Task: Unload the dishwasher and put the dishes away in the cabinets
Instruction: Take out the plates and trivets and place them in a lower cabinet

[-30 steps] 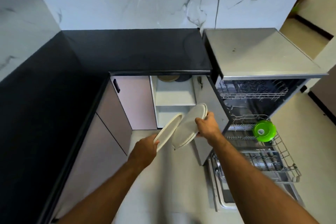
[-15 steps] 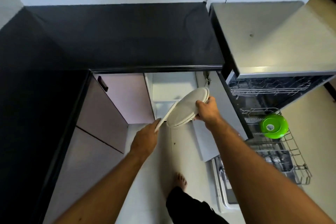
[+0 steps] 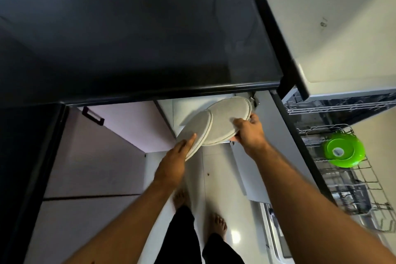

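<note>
Before the open cabinet (image 3: 184, 106), each hand (image 3: 172, 164) (image 3: 249, 132) grips one plate (image 3: 196, 129) (image 3: 228, 120).

Two pale round plates are in view, the left plate (image 3: 196, 133) and the right plate (image 3: 227, 123), one in each of two hands: the left hand (image 3: 173, 165) and the right hand (image 3: 248, 133). One green bowl (image 3: 342, 149) sits in the dishwasher's one pulled-out lower rack (image 3: 364, 191) at right (a second wire rack (image 3: 334, 106) shows farther in). One dark cabinet handle (image 3: 92, 116) and two bare feet complete the count.
</note>
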